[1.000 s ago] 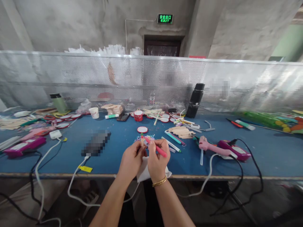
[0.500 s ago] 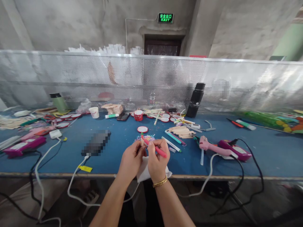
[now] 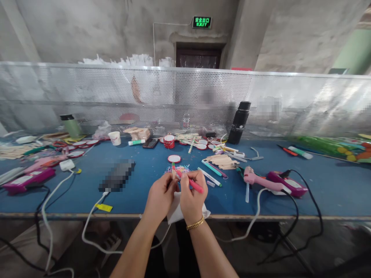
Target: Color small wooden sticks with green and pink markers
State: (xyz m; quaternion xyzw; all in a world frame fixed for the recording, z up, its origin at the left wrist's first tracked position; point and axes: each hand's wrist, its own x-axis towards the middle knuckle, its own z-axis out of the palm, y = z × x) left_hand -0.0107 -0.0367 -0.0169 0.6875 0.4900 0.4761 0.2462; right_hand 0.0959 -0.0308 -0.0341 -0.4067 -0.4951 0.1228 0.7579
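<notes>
My left hand is closed, pinching a small wooden craft stick upright; its top end is coloured green. Held in my right hand is a pink-red marker, slanted so that its tip meets the stick or lies very close to it. Both hands are over the front edge of the blue table, above a white sheet or cloth. Just beyond them lies a pile of small colourful bands, with a round red-rimmed white disc behind it.
On the right are a pink glue gun, loose craft sticks, a white marker and a black bottle. A phone with a cable lies left. A perforated metal screen borders the table's back.
Almost nothing differs. Both hands keep their grip on the stick and the marker, and the view has shifted very slightly.
</notes>
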